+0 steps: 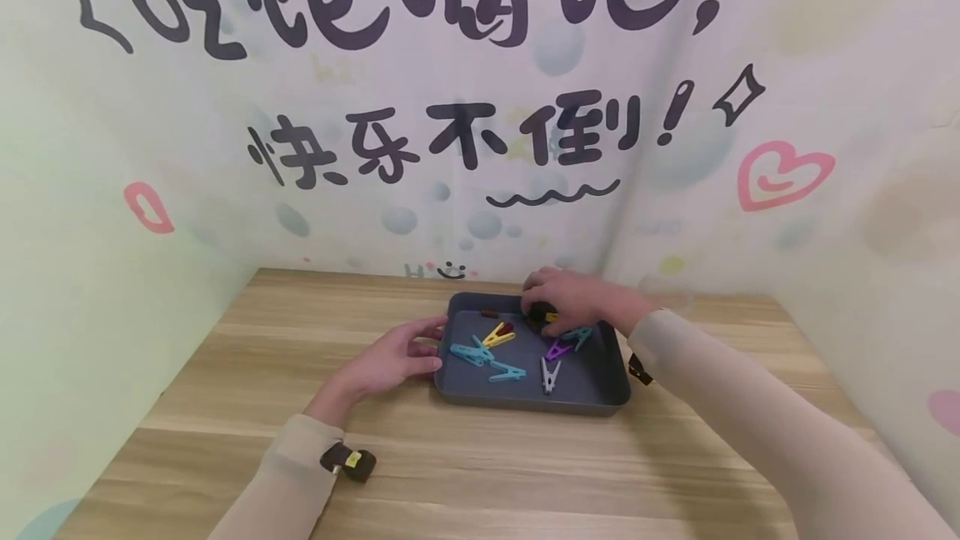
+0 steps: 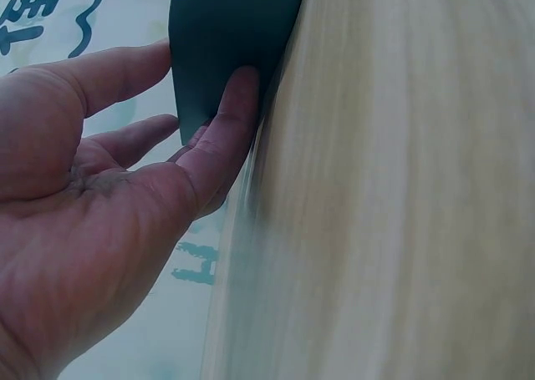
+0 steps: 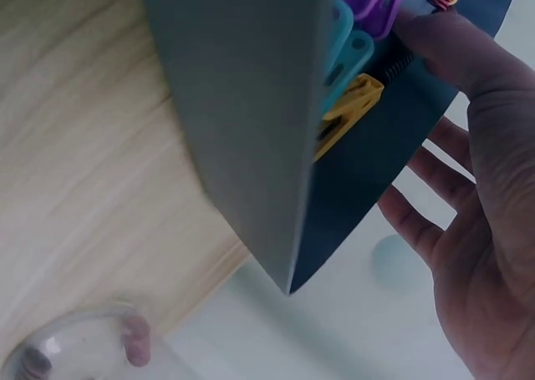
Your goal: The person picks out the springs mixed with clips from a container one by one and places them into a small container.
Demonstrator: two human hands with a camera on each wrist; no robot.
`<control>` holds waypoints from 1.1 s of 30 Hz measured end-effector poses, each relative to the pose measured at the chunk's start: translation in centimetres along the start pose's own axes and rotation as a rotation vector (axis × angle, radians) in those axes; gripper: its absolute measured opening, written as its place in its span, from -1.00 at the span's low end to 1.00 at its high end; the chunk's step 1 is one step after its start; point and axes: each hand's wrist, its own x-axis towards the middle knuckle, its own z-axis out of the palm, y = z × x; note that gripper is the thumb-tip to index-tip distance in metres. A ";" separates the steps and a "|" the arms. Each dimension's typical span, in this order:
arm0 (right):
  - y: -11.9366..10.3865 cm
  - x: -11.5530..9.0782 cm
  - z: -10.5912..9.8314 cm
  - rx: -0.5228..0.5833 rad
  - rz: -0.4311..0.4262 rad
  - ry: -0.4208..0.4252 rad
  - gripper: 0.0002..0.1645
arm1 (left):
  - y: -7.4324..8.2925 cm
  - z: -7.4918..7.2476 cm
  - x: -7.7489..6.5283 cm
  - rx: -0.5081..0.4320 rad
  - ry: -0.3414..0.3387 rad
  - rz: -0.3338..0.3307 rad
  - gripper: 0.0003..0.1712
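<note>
I have a dark gray tray [image 1: 532, 408] in front of me, toward the back of a wooden table [image 1: 450, 473], and little clips lie in it. My left hand [image 1: 393, 357] is by the tray's left side. Its fingers are spread a bit and not curled up, and the tips touch the outside of the tray. My right hand [image 1: 577, 298] is over the back right part of the tray. Its fingers bend down around a dark thing [image 1: 540, 312] there, but I cannot tell if they pinch it, because my hand hides most of it. From the right wrist I see my thumb inside the tray and other fingers outside, behind the tray's wall. The purple clip [image 1: 558, 348] and a teal clip [image 1: 581, 333] are just in front of that hand. A yellow clip [image 3: 355, 104] lies next to the teal ones in the right wrist view. The gray clip [image 1: 549, 380] is nearer to me. On the left are light blue clips [image 1: 480, 352], with another blue clip [image 1: 510, 371] near them. Behind those is a yellow one with a dark red bit [image 1: 506, 328] beside it. A small brown piece [image 1: 489, 312] sits by the back wall of the tray.
</note>
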 end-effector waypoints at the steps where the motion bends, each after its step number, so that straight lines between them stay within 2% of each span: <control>1: 0.0 0.0 0.1 0.001 0.002 -0.001 -0.56 | 0.0 0.0 0.0 0.000 0.002 -0.003 -0.21; 21: -0.1 -0.2 0.7 0.060 0.047 -0.018 -0.70 | 0.2 0.2 0.0 -0.005 -0.012 0.000 -0.20; 28: 0.0 -0.5 0.2 0.058 0.031 0.054 -0.67 | 0.3 0.2 -0.1 -0.009 -0.001 -0.008 -0.21; 33: -0.1 -0.6 -0.4 0.042 0.004 0.070 -0.64 | 0.2 0.1 -0.1 -0.012 0.003 -0.005 -0.20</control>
